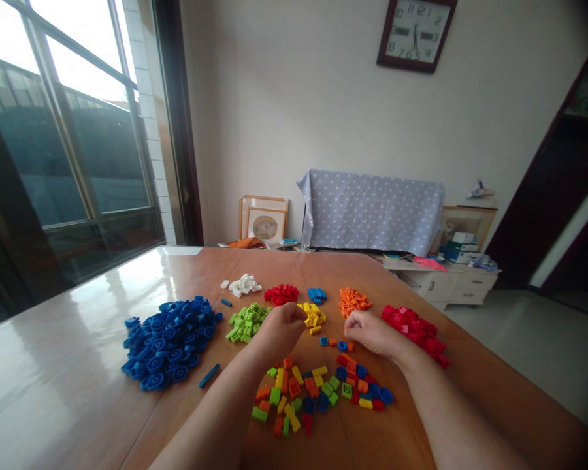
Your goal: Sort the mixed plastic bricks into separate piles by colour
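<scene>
My left hand [285, 326] is over the near left edge of the yellow brick pile [315, 317], fingers curled together; whatever they may hold is hidden. Lime green bricks [246, 322] are heaped just left of it. My right hand [371, 333] makes a pinch in front of the orange brick pile [355, 300]; anything between the fingertips is too small to make out. Close to those fingertips lie a round blue piece [342, 345], a small blue brick [324, 341] and orange bricks [332, 342]. Loose mixed-colour bricks [294, 388] are spread between my forearms.
A large heap of blue round pieces [169, 346] is at left, and red pieces [414, 329] at right. Farther back are white bricks [245, 284], red bricks [281, 294] and blue bricks [317, 295]. A blue strip [209, 375] lies alone on the wooden table [102, 391].
</scene>
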Action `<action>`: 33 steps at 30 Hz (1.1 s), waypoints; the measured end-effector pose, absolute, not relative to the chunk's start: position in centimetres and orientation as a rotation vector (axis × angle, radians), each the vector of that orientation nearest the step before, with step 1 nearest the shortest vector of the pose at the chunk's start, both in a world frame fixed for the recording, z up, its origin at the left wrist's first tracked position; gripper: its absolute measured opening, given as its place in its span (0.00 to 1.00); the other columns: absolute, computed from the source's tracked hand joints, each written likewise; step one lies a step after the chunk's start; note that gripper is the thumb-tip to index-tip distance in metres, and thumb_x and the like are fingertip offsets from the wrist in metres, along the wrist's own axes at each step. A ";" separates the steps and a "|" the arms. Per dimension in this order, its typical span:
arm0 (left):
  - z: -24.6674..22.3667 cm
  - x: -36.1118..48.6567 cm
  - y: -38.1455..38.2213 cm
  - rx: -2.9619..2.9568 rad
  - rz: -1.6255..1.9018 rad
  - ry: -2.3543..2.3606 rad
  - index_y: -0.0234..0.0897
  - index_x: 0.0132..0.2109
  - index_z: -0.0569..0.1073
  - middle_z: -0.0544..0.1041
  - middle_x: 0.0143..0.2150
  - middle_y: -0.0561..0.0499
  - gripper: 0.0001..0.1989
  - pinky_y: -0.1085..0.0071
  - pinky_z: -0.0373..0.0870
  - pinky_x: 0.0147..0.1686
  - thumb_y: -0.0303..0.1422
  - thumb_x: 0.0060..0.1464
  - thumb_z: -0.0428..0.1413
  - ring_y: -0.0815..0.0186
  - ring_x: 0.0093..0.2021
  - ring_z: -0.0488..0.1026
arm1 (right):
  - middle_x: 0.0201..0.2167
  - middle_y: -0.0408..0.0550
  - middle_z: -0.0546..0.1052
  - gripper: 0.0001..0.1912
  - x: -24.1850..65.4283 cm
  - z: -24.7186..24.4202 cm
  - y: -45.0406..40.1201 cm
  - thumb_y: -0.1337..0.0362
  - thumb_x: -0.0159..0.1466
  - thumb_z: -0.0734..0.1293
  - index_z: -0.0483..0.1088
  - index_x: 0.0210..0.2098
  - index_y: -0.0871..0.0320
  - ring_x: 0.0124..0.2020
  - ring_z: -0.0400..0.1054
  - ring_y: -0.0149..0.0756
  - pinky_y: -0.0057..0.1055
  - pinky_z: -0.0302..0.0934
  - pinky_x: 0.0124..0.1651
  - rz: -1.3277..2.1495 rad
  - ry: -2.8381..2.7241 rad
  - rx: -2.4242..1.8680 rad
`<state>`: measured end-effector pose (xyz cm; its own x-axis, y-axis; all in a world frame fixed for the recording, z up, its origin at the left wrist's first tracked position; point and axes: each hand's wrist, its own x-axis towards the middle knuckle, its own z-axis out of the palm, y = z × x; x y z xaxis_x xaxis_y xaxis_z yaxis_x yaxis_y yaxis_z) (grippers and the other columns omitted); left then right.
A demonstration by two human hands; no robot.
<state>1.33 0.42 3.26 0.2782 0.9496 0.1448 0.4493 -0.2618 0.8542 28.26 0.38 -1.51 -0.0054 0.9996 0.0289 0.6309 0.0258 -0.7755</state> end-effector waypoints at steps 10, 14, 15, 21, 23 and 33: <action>3.4 1.4 0.3 1.839 0.895 1.264 0.34 0.37 0.76 0.72 0.26 0.54 0.07 0.76 0.57 0.27 0.29 0.49 0.56 0.73 0.24 0.62 | 0.34 0.50 0.79 0.16 30.0 -1.6 2.7 0.62 0.51 0.71 0.75 0.39 0.58 0.32 0.71 0.35 0.28 0.65 0.32 0.685 -1.019 -1.471; 3.4 1.4 0.3 1.841 0.894 1.262 0.34 0.37 0.76 0.73 0.27 0.54 0.07 0.76 0.57 0.27 0.29 0.49 0.56 0.72 0.25 0.62 | 0.37 0.50 0.79 0.20 30.2 -1.8 3.2 0.63 0.51 0.70 0.74 0.44 0.57 0.34 0.73 0.36 0.30 0.68 0.37 0.689 -0.975 -1.418; 3.4 1.4 0.3 1.841 0.895 1.261 0.34 0.37 0.76 0.73 0.27 0.54 0.07 0.76 0.58 0.27 0.29 0.49 0.56 0.72 0.25 0.62 | 0.36 0.50 0.79 0.19 30.3 -1.8 3.3 0.63 0.51 0.70 0.74 0.44 0.57 0.34 0.73 0.36 0.30 0.69 0.37 0.679 -0.971 -1.410; 3.6 1.3 0.2 1.853 0.882 1.259 0.34 0.36 0.76 0.72 0.27 0.54 0.07 0.76 0.58 0.27 0.29 0.49 0.56 0.72 0.25 0.62 | 0.29 0.47 0.78 0.14 29.9 -1.3 2.5 0.61 0.53 0.67 0.73 0.39 0.58 0.29 0.70 0.34 0.26 0.62 0.29 0.639 -1.061 -1.496; 3.7 1.3 0.1 1.855 0.886 1.260 0.34 0.36 0.76 0.71 0.26 0.55 0.07 0.76 0.58 0.28 0.29 0.49 0.56 0.72 0.25 0.61 | 0.29 0.46 0.77 0.13 29.5 -0.9 2.2 0.60 0.56 0.65 0.72 0.39 0.58 0.28 0.70 0.33 0.26 0.59 0.28 0.649 -1.140 -1.556; 3.7 1.3 -0.1 1.874 0.903 1.256 0.33 0.35 0.76 0.70 0.25 0.55 0.07 0.75 0.57 0.28 0.29 0.48 0.56 0.71 0.26 0.61 | 0.36 0.46 0.81 0.10 26.4 -0.7 1.2 0.65 0.57 0.63 0.71 0.38 0.57 0.24 0.68 0.29 0.28 0.62 0.33 0.902 -1.468 -1.529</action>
<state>1.34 -0.06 3.72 0.2877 0.9432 0.1661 0.4579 -0.2878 0.8411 26.36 1.21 -0.70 0.0663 0.9970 0.0401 0.4148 0.0090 -0.9099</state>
